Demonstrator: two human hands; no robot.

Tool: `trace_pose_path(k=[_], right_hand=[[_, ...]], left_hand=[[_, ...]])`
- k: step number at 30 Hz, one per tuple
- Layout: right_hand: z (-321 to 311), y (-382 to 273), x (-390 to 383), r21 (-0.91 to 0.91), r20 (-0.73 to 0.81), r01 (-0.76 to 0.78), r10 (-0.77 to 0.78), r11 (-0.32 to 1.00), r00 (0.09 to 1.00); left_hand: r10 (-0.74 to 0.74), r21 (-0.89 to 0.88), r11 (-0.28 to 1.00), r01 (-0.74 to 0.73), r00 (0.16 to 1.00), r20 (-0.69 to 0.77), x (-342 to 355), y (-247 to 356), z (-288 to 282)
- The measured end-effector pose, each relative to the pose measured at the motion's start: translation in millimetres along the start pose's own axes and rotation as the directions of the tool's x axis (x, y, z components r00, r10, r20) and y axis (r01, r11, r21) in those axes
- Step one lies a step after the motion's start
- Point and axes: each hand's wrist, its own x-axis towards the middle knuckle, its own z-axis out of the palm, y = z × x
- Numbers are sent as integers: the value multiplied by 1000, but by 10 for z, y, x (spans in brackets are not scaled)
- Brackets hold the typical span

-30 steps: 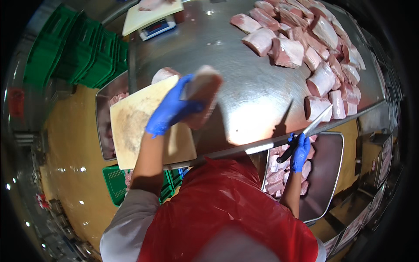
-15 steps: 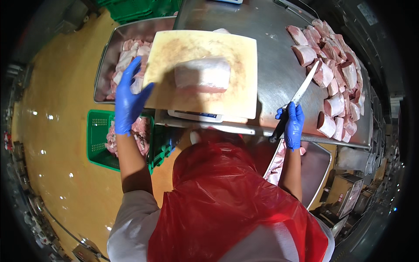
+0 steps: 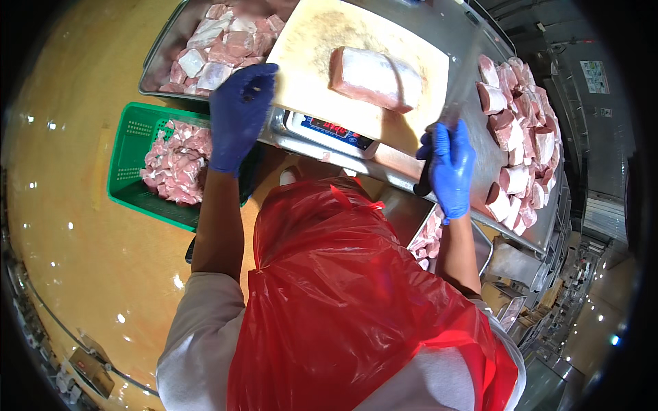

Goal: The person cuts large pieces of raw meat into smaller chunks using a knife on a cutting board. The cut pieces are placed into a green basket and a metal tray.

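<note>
In the head view a pale cutting board (image 3: 298, 79) rests on a weighing scale (image 3: 331, 135) at the table's edge, with one long slab of pink, fat-capped meat (image 3: 375, 77) lying on it. My left hand (image 3: 241, 113), blue-gloved, is at the board's left edge, fingers curled; anything inside them is unclear. My right hand (image 3: 445, 168), also gloved, grips a black-handled knife (image 3: 422, 181) beside the board's right corner, its blade raised and blurred.
A steel tub (image 3: 149, 81) of meat pieces sits upper left, a green crate (image 3: 125, 162) of trimmings below it. Many cut chunks (image 3: 514, 137) pile on the steel table's (image 3: 466, 51) right. Another steel bin (image 3: 397, 216) of meat is beneath the edge.
The meat that my left hand carried a second ago now lies on the board. Since then that hand has released it and curled at the board's edge; the view has also shifted.
</note>
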Motion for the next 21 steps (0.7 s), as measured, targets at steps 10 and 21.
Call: trace_pose_path(k=[10, 21], right_hand=[[539, 86, -74, -466, 235, 315, -227, 827, 945], [926, -177, 307, -508, 346, 370, -209, 778, 915]], left_hand=[[138, -24, 990, -136, 984, 112, -65, 29, 827], [132, 84, 988, -126, 989, -68, -127, -67, 1092]])
